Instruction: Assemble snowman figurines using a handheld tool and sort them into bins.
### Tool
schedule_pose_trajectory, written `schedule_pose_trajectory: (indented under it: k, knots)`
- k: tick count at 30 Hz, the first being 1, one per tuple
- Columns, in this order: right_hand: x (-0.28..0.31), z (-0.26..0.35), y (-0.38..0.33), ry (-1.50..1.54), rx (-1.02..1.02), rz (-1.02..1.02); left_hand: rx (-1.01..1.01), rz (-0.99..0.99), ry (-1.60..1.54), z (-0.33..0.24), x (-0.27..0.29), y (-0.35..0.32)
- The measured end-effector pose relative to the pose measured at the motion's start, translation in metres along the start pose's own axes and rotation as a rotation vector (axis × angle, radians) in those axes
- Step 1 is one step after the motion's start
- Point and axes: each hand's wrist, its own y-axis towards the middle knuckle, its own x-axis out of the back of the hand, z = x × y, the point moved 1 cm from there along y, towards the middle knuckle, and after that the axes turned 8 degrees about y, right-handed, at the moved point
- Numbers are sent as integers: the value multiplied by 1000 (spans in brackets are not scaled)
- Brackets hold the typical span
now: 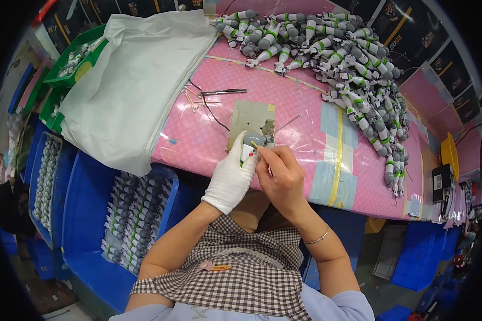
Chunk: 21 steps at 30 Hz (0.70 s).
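Observation:
My left hand point(231, 179), in a white glove, is closed around a small toy figure point(253, 139) with a round grey head and a white body with green. My bare right hand point(281, 174) is at the toy's right side, thumb and forefinger pinched on a thin stick with a yellowish tip point(254, 144), perhaps a cotton swab. That tip touches or nearly touches the toy where head and body meet. Under the toy lies a greyish square plate point(242, 114) with a yellow patch. My fingers hide most of the toy's body and the stick.
Many similar toy figures point(359, 69) are heaped at the far right. Tweezers point(224, 92) and several thin sticks point(190, 100) lie beyond the plate. A white sheet point(139, 75) covers the left side. Below it, a blue bin point(83, 224) holds rows of figures. Green trays point(64, 80) stand farther left.

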Motion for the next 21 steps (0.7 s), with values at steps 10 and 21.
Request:
schedule_pose_trajectory:
  k: [10,21]
  knots:
    - [21,-7,-16,122,-152,-50,214,187,-356,-2,8,-7]
    - [49,-71,-28,-91,-390,-119,118,812,-1881,33,48,0]
